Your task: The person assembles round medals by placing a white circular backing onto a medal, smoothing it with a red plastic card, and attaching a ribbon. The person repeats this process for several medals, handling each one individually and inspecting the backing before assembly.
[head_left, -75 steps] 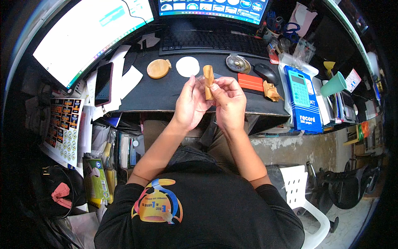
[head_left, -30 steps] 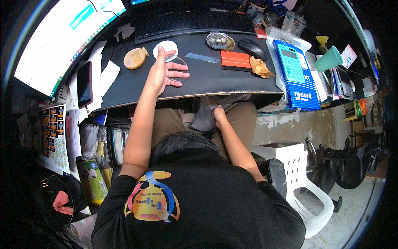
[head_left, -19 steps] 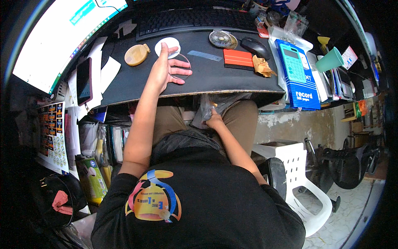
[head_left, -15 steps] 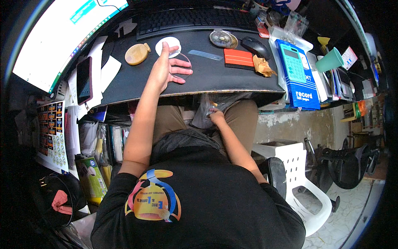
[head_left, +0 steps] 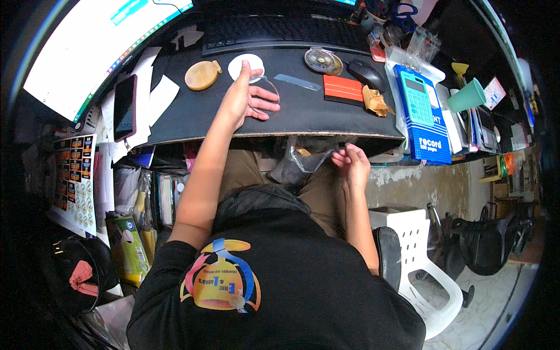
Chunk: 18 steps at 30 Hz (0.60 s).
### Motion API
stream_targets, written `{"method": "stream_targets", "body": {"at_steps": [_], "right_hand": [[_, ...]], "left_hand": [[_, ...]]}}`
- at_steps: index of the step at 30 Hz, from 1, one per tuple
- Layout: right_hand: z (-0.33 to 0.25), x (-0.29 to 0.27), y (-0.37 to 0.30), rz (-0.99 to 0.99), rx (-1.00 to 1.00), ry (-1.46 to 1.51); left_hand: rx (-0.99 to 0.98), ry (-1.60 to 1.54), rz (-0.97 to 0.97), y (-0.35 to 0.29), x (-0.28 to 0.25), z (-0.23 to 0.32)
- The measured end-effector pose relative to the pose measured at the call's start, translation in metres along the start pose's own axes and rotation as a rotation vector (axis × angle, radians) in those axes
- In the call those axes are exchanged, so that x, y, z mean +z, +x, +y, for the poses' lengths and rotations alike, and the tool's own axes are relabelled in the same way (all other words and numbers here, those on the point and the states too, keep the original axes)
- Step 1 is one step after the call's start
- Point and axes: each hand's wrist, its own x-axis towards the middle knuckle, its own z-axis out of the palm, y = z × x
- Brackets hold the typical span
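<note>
My left hand is over the black desk, its fingers closed around a clear round disc with a thin visible rim. A white round disc lies just behind its thumb. A tan round piece with a small tab is to the left. Below the desk edge, my right hand pinches at the edge of a clear plastic bag over my lap. Something small and yellowish shows inside the bag. A translucent strip lies flat right of my left hand.
Farther right are an orange-red block, crumpled brown paper, a round metallic item and a mouse. A teal calculator rests on a blue pack. Left are a phone and papers; a keyboard runs along the back.
My right hand has moved right and turned up, from the middle of the bag to its edge, and the bag is spread wider. My left hand keeps its hold on the disc. The view has shifted slightly.
</note>
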Motion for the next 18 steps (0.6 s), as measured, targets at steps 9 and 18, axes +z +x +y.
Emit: {"method": "stream_targets", "body": {"at_steps": [9,18], "right_hand": [[-0.069,0.077,-0.037,-0.234,-0.696,-0.406],[-0.068,0.248,0.064,-0.640,-0.899,-1.187]], "left_hand": [[-0.099,0.066,-0.025,-0.012,-0.005,0.006],[0.034,0.029,0.000,-0.038,-0.011,-0.006]]}}
